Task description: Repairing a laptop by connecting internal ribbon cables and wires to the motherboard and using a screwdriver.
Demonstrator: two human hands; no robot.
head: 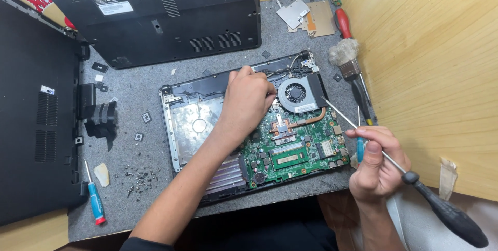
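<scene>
Right hand (374, 165) at the mat's front right edge, fingers clamped on a long black-handled screwdriver (410, 177). Left hand (248, 101) curled on the opened laptop base (249, 126) mid-mat, beside the fan (295, 93). Bottom cover (155, 12) already off; green circuit board (295, 144) still seated.

Opened laptop base (249, 137), green board exposed

A grey felt-covered workbench (135, 199) stands against a pale wooden wall (430, 64).
</scene>
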